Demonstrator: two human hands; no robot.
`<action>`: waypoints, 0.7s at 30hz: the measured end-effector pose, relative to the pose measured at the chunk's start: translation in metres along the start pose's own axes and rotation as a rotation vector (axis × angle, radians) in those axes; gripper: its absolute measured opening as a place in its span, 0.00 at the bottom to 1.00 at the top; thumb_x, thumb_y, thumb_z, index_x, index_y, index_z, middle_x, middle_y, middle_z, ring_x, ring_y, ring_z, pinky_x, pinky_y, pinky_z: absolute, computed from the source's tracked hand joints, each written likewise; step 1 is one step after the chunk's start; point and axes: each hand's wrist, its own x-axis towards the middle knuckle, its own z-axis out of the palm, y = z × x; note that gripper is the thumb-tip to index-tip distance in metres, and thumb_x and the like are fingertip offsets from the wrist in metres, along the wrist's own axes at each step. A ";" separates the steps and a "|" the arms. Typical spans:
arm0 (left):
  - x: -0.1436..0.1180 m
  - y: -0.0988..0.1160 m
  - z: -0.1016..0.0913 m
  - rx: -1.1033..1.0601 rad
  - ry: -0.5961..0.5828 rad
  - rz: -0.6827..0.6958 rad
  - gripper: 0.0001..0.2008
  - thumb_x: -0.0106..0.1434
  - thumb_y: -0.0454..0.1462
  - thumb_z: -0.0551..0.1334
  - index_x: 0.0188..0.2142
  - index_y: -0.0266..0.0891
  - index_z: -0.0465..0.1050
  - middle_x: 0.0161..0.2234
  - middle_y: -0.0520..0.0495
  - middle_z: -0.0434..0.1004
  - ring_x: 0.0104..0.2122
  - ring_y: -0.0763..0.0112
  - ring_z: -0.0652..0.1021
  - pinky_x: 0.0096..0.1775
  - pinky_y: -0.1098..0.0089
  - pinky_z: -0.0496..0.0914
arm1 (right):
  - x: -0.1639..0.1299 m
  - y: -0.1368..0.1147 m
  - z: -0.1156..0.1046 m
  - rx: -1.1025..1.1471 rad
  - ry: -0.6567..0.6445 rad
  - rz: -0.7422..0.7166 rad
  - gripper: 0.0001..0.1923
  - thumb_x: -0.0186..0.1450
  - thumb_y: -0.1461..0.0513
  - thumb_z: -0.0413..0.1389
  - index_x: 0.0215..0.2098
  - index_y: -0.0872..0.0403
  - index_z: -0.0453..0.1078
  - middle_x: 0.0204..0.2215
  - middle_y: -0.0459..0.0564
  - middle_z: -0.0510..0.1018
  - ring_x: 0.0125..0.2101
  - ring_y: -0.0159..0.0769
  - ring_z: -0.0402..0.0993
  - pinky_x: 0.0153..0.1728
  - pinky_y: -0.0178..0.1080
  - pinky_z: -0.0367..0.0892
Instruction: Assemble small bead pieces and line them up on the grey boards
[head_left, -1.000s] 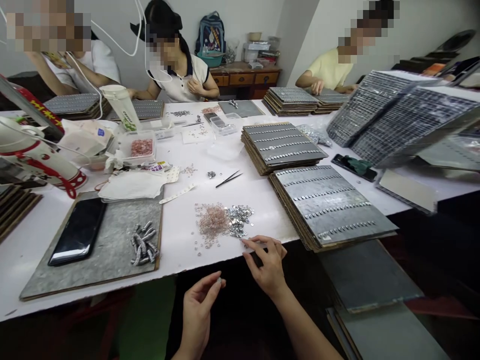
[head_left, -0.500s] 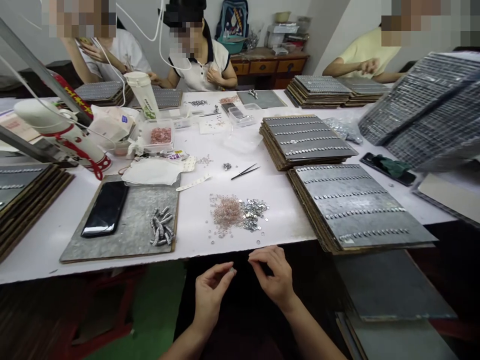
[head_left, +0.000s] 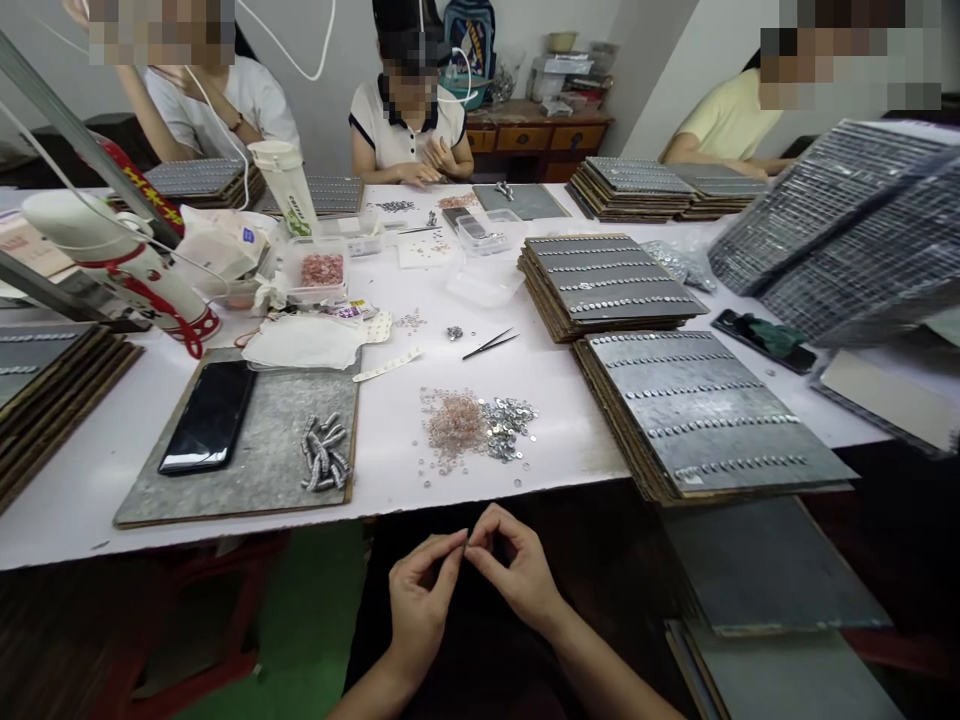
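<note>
So I'm looking down at both hands meeting in the lower middle of the frame, just below the near edge of the white table (head_left: 390,440). The left hand (head_left: 420,605) is coming up from the bottom with the wrist bent a little, thumb and forefinger stretched out to the right and pinching together. The right hand (head_left: 521,575) is angling in from the lower right, forearm running off toward the bottom edge, its thumb and forefinger curling over into a loop and pinching toward the left. The fingertips of both hands are touching at one spot, and there's a tiny part (head_left: 466,541) caught between them, too small for me to say what it is or which hand is really gripping it; both pinches are closing on it. The other fingers on each hand are staying loosely curled. Right above the hands on the table, a pinkish pile of small rings (head_left: 452,424) is sitting against a silvery pile of washers (head_left: 508,428), near the hands but not touching them. Left of that, a grey board (head_left: 247,470) is carrying a black phone (head_left: 208,417) and a cluster of little metal stacks (head_left: 324,465). Tweezers (head_left: 489,344) are lying further up in the middle.
</note>
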 end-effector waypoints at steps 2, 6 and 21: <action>-0.001 -0.001 -0.001 0.006 -0.010 0.023 0.08 0.60 0.39 0.65 0.38 0.42 0.83 0.35 0.43 0.83 0.37 0.60 0.82 0.41 0.66 0.76 | 0.000 0.001 0.001 0.004 0.018 0.003 0.08 0.61 0.59 0.59 0.26 0.53 0.68 0.24 0.44 0.69 0.26 0.29 0.66 0.28 0.33 0.65; -0.002 -0.003 -0.002 0.037 -0.002 0.063 0.08 0.61 0.38 0.65 0.38 0.44 0.83 0.36 0.44 0.84 0.37 0.60 0.82 0.42 0.66 0.76 | 0.000 0.003 0.002 0.010 0.040 -0.006 0.08 0.60 0.59 0.60 0.27 0.53 0.68 0.23 0.43 0.68 0.25 0.28 0.65 0.27 0.32 0.64; -0.008 -0.010 -0.001 0.060 0.037 0.051 0.09 0.61 0.38 0.64 0.39 0.43 0.82 0.39 0.44 0.84 0.40 0.58 0.82 0.45 0.64 0.76 | -0.003 0.006 0.000 -0.211 0.094 -0.113 0.01 0.60 0.62 0.60 0.30 0.52 0.72 0.25 0.44 0.71 0.26 0.29 0.66 0.27 0.33 0.66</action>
